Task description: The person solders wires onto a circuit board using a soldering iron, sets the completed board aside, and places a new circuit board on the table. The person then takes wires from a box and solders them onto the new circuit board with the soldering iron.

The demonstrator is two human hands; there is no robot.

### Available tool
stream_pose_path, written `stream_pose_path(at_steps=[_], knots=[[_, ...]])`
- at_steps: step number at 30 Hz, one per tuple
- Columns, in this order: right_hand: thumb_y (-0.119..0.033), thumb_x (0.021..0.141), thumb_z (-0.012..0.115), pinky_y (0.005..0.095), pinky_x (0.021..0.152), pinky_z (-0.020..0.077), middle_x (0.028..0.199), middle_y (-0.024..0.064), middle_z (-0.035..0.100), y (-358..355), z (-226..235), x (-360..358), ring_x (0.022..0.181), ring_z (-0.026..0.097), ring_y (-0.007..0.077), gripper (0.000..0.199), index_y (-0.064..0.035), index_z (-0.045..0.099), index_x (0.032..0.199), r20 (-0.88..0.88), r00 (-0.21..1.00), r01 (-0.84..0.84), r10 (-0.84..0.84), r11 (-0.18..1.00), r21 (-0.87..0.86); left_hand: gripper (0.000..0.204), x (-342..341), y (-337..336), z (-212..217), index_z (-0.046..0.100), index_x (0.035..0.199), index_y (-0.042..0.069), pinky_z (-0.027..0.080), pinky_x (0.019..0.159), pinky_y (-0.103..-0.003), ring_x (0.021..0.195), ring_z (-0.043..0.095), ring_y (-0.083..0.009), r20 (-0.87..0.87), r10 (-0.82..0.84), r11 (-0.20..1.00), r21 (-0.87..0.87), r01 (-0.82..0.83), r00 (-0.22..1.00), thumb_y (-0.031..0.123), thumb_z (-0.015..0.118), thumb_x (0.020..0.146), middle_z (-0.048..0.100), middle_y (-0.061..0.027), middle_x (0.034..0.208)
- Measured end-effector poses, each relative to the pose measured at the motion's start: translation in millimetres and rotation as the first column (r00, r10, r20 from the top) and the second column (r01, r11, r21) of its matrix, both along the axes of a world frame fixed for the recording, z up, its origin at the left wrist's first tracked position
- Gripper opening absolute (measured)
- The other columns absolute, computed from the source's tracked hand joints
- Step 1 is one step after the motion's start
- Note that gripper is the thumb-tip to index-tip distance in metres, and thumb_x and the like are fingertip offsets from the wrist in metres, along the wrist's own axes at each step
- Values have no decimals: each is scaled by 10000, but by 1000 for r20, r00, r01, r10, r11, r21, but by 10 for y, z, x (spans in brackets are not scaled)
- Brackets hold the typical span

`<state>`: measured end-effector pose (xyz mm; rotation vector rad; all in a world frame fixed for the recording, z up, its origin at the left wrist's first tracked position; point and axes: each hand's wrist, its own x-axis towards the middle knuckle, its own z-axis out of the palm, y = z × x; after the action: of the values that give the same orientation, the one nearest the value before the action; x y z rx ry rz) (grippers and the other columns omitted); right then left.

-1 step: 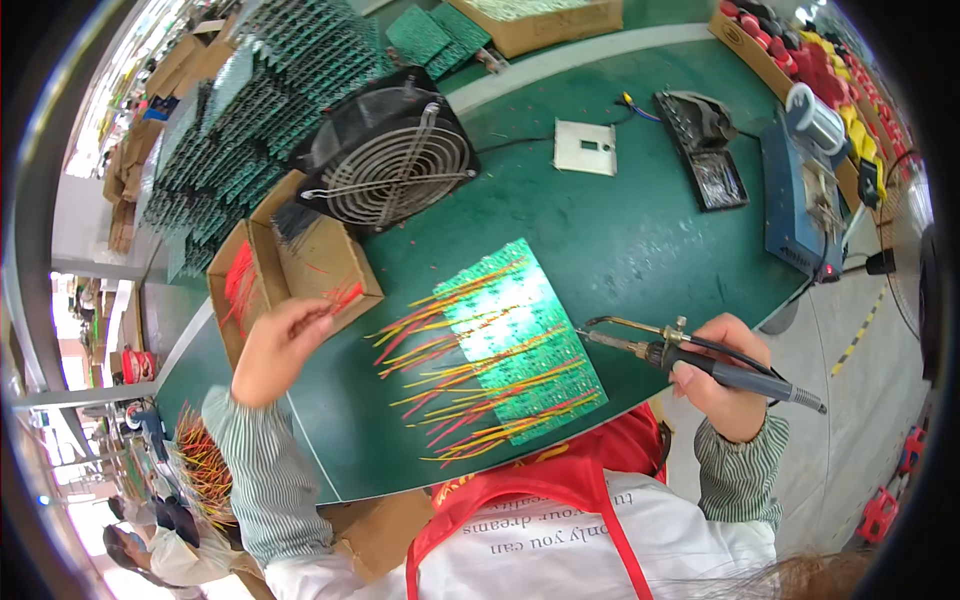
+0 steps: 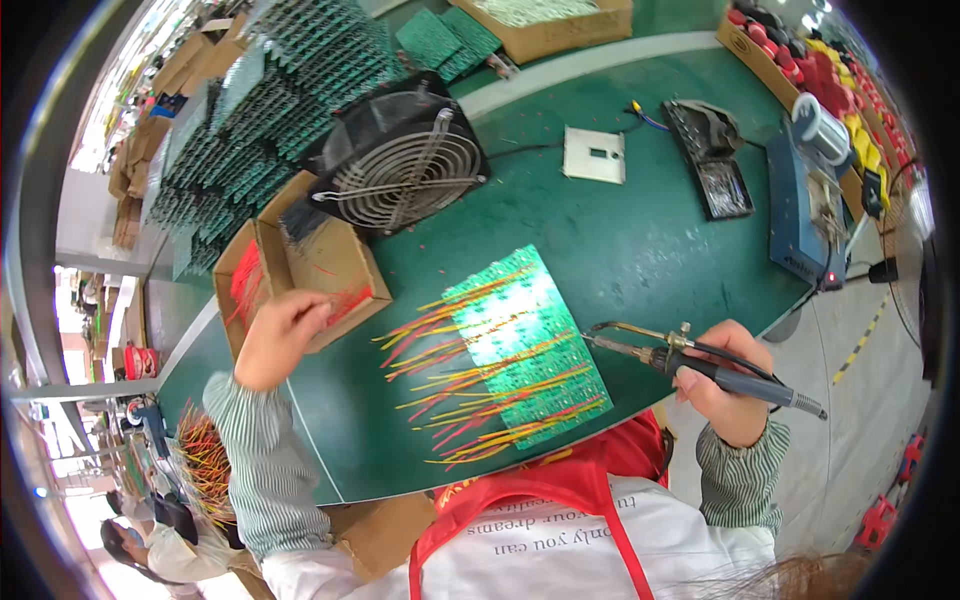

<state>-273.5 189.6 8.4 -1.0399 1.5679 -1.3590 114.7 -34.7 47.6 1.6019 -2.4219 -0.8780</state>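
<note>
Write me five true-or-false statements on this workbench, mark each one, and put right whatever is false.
1. The right hand grips a dark grey, pen-shaped soldering iron. True.
2. Thin red and yellow wires stick out past the left edge of the green rectangular circuit board. True.
3. The left hand presses down on the circuit board. False: it is at the open brown cardboard box, left of the board.
4. The black square fan with a round metal guard stands right of the white rectangular plate. False: it stands left of the plate.
5. A blue box-shaped unit stands toward the right end of the green tabletop. True.
</note>
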Motion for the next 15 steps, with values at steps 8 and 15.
stream_pose_path(at_steps=[8, 15], knots=[[-48, 722, 701, 224, 519, 476, 644, 53, 630, -94, 58, 63, 546, 617, 103, 183, 3, 541, 794, -5, 1000, 0, 0, 1000, 24, 164, -5, -991, -262, 656, 895, -9, 474, 755, -388, 844, 607, -336, 96, -80, 882, -456, 116, 992, 132, 582, 856, 631, -177, 854], [-38, 729, 692, 231, 514, 490, 661, 77, 629, -236, 92, 95, 547, 621, 115, 187, 14, 532, 809, 10, 1000, -10, 10, 999, 38, 165, 24, -1012, -399, 665, 899, 5, 485, 750, -384, 815, 616, -325, 148, -25, 937, -341, 74, 989, 146, 637, 818, 643, -152, 839]])
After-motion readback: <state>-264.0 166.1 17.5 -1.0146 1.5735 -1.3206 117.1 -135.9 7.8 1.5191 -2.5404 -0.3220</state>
